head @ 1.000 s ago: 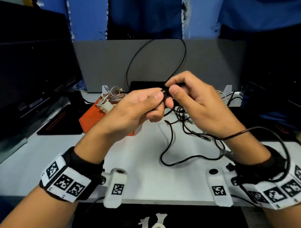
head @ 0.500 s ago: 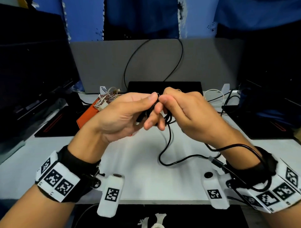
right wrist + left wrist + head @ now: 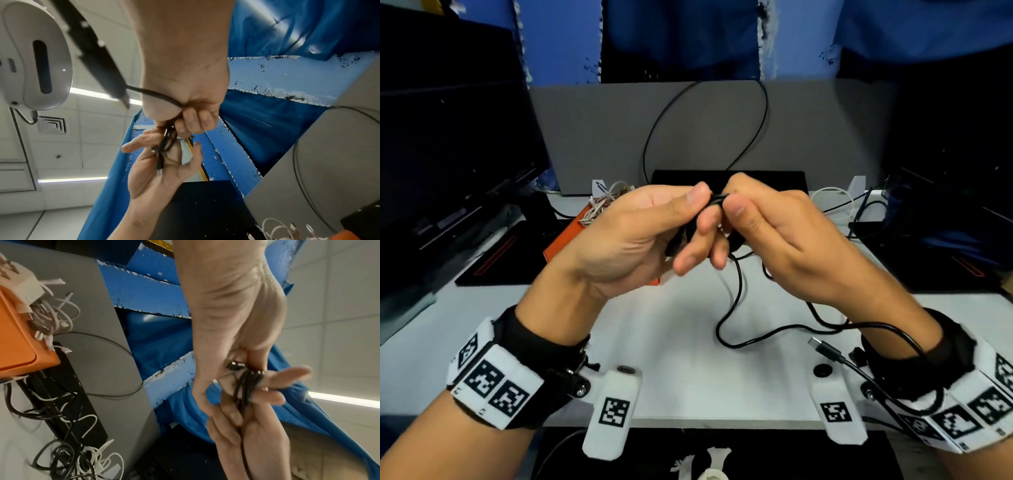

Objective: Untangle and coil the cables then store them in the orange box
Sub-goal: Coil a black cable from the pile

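Observation:
Both hands meet above the table's middle and hold a small coil of black cable [image 3: 717, 200] between them. My left hand [image 3: 697, 212] pinches the coil under its thumb, with the other fingers spread below; the coil [image 3: 246, 386] shows across those fingers. My right hand [image 3: 732, 195] grips the same cable [image 3: 168, 141] with curled fingers. The loose length [image 3: 736, 294] hangs to the table, loops back, and ends in a plug [image 3: 825, 347] by my right wrist. The orange box [image 3: 561, 243] sits behind my left hand, with white cables [image 3: 602, 205] on it.
A tangle of black and white cables [image 3: 72, 451] lies at the back of the white table [image 3: 688, 377]. A grey panel [image 3: 825, 137] stands behind, with a thin black cable [image 3: 654, 137] looped across it. Dark monitors [image 3: 448, 137] flank both sides.
Both hands have come down and toward me while working the cable. The loose length on the table has shortened, and its plug end now lies beside my right wrist.

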`<state>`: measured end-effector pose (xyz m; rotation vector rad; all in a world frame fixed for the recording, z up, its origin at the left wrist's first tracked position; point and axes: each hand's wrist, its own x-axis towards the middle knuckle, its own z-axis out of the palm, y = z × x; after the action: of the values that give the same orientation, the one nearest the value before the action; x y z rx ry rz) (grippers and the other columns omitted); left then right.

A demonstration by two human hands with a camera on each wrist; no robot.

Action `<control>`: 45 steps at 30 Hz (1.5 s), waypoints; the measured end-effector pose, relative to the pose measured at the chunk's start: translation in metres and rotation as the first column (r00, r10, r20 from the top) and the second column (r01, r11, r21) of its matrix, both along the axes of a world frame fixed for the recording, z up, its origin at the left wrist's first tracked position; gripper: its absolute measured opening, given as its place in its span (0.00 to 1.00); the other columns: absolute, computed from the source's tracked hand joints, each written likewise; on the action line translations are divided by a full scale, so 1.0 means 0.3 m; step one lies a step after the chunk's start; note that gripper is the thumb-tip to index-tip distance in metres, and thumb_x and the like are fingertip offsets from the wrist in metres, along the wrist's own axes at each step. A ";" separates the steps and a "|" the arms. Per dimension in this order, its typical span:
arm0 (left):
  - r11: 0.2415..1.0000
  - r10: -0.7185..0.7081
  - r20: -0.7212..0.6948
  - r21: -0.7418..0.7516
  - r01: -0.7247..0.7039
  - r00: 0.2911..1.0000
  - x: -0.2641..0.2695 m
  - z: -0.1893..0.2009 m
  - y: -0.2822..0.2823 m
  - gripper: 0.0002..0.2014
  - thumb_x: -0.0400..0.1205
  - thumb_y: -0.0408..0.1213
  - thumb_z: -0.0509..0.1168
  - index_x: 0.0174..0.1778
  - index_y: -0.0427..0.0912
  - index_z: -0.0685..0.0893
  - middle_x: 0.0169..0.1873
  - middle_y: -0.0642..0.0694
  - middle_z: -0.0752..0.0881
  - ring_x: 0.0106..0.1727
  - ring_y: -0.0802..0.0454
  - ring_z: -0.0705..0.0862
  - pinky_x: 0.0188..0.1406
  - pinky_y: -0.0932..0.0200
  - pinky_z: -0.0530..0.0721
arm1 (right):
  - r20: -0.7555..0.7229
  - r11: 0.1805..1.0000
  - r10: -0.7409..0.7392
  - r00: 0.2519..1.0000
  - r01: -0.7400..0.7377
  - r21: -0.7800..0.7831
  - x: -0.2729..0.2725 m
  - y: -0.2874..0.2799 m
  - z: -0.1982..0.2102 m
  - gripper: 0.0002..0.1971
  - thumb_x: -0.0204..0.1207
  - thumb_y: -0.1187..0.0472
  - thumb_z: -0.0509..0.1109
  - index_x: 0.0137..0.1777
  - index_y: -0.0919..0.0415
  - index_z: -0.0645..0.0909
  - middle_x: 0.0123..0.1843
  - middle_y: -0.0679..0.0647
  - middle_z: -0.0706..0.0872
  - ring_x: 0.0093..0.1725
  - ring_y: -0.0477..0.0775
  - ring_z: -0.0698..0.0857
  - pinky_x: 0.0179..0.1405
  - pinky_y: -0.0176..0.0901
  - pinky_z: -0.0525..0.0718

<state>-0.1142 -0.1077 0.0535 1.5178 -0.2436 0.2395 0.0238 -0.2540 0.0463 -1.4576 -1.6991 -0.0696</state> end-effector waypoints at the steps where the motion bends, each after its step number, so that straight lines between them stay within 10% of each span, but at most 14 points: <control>1: 0.998 0.032 0.031 -0.061 -0.030 0.999 0.005 0.002 -0.014 0.18 0.88 0.46 0.54 0.36 0.47 0.83 0.18 0.52 0.79 0.38 0.50 0.86 0.61 0.52 0.79 | -0.042 0.999 -0.031 0.999 0.032 0.033 0.001 0.003 -0.002 0.20 0.93 0.50 0.52 0.53 0.64 0.78 0.38 0.45 0.90 0.37 0.45 0.86 0.38 0.37 0.80; 7: 0.876 0.300 0.173 -0.439 -0.199 0.938 0.033 0.032 -0.034 0.17 0.93 0.45 0.50 0.43 0.46 0.79 0.25 0.55 0.84 0.53 0.54 0.91 0.76 0.46 0.76 | -0.130 0.972 -0.235 0.963 0.230 -0.052 0.041 0.046 -0.035 0.10 0.90 0.53 0.61 0.66 0.51 0.80 0.28 0.41 0.78 0.28 0.42 0.75 0.31 0.44 0.75; 13: 0.895 0.440 0.260 -0.047 -0.444 0.860 0.079 -0.032 -0.036 0.13 0.95 0.38 0.47 0.53 0.43 0.75 0.44 0.45 0.93 0.68 0.49 0.87 0.68 0.47 0.82 | -0.065 0.906 -0.108 0.992 0.071 -0.417 0.018 0.047 -0.051 0.14 0.89 0.51 0.66 0.67 0.59 0.77 0.30 0.51 0.85 0.32 0.50 0.87 0.45 0.60 0.87; 16: 0.503 0.460 0.491 0.542 -0.673 0.740 0.094 -0.071 -0.025 0.09 0.93 0.38 0.51 0.50 0.48 0.74 0.51 0.48 0.92 0.62 0.54 0.86 0.76 0.42 0.75 | -0.260 0.827 0.038 0.965 -0.177 -0.533 0.036 0.010 -0.029 0.12 0.85 0.59 0.73 0.65 0.62 0.81 0.33 0.55 0.90 0.49 0.59 0.92 0.61 0.58 0.86; 18: 0.115 0.396 0.597 0.722 -0.683 0.698 0.099 -0.078 -0.024 0.09 0.91 0.38 0.51 0.46 0.51 0.69 0.44 0.54 0.91 0.51 0.54 0.84 0.78 0.47 0.67 | -0.280 0.785 0.118 0.953 -0.263 -0.561 0.043 -0.009 -0.019 0.11 0.84 0.63 0.75 0.57 0.72 0.81 0.38 0.64 0.91 0.47 0.62 0.90 0.61 0.66 0.84; 19: 0.071 0.397 0.577 0.756 -0.650 0.714 0.095 -0.070 -0.019 0.10 0.91 0.39 0.51 0.44 0.52 0.68 0.37 0.57 0.88 0.45 0.54 0.82 0.69 0.54 0.68 | -0.269 0.789 0.132 0.954 -0.265 -0.555 0.044 -0.011 -0.015 0.12 0.85 0.64 0.73 0.55 0.76 0.80 0.38 0.64 0.89 0.43 0.63 0.89 0.56 0.69 0.84; 22: 0.270 0.415 0.342 0.838 -0.474 0.843 0.068 -0.049 0.044 0.15 0.93 0.44 0.53 0.38 0.56 0.69 0.27 0.59 0.80 0.34 0.60 0.78 0.38 0.65 0.69 | -0.319 0.890 0.084 0.944 -0.215 -0.402 0.061 -0.022 0.003 0.08 0.88 0.65 0.67 0.55 0.68 0.87 0.31 0.51 0.79 0.30 0.52 0.76 0.30 0.48 0.82; 25: 0.694 0.281 0.136 0.655 -0.299 0.950 0.035 -0.023 0.067 0.17 0.94 0.41 0.51 0.46 0.37 0.80 0.26 0.52 0.77 0.31 0.56 0.74 0.39 0.65 0.73 | -0.367 0.958 -0.012 0.930 -0.094 -0.270 0.096 -0.041 0.034 0.09 0.89 0.62 0.67 0.51 0.61 0.88 0.29 0.49 0.72 0.29 0.53 0.66 0.24 0.42 0.64; 29: 0.910 0.167 0.146 0.357 -0.210 0.975 0.029 -0.003 0.042 0.17 0.92 0.39 0.51 0.53 0.35 0.83 0.24 0.52 0.71 0.33 0.51 0.72 0.43 0.62 0.76 | -0.313 0.994 -0.078 0.946 0.049 -0.098 0.090 -0.036 0.044 0.10 0.90 0.58 0.67 0.46 0.52 0.86 0.27 0.43 0.70 0.26 0.44 0.64 0.25 0.36 0.63; 34: 0.996 0.082 0.171 -0.032 -0.078 0.982 0.034 -0.005 0.002 0.11 0.90 0.38 0.51 0.51 0.40 0.77 0.25 0.55 0.75 0.37 0.52 0.78 0.56 0.52 0.80 | -0.153 0.972 -0.228 0.962 0.233 0.016 0.073 0.017 -0.002 0.13 0.90 0.47 0.60 0.44 0.33 0.80 0.31 0.51 0.73 0.32 0.47 0.71 0.34 0.54 0.72; 39: 0.875 0.261 0.166 -0.456 -0.161 0.951 0.072 -0.009 0.009 0.11 0.94 0.40 0.50 0.53 0.45 0.78 0.33 0.57 0.81 0.45 0.56 0.83 0.64 0.49 0.76 | -0.082 0.968 -0.237 0.968 0.229 -0.099 0.049 0.050 -0.037 0.12 0.90 0.54 0.59 0.63 0.50 0.83 0.32 0.43 0.78 0.32 0.46 0.76 0.37 0.54 0.81; 42: 0.841 0.389 0.147 -0.460 -0.285 0.909 0.089 -0.029 0.003 0.12 0.94 0.40 0.51 0.54 0.44 0.79 0.37 0.54 0.85 0.48 0.53 0.86 0.64 0.50 0.76 | -0.041 0.950 -0.222 0.974 0.206 -0.234 0.021 0.055 -0.053 0.13 0.91 0.57 0.59 0.72 0.54 0.78 0.29 0.39 0.77 0.29 0.45 0.78 0.36 0.50 0.81; 45: 0.812 0.581 0.265 -0.126 -0.570 0.770 0.095 -0.044 -0.015 0.12 0.94 0.37 0.51 0.53 0.42 0.79 0.34 0.52 0.86 0.44 0.51 0.85 0.52 0.51 0.83 | -0.110 0.905 -0.160 0.981 0.101 -0.413 0.002 0.046 -0.057 0.10 0.92 0.58 0.59 0.67 0.59 0.76 0.25 0.41 0.76 0.22 0.43 0.78 0.26 0.41 0.79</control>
<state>-0.0856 -0.1122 0.0402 1.4812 0.0080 0.9657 0.0245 -0.2403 0.0292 -1.8353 -1.5555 0.3288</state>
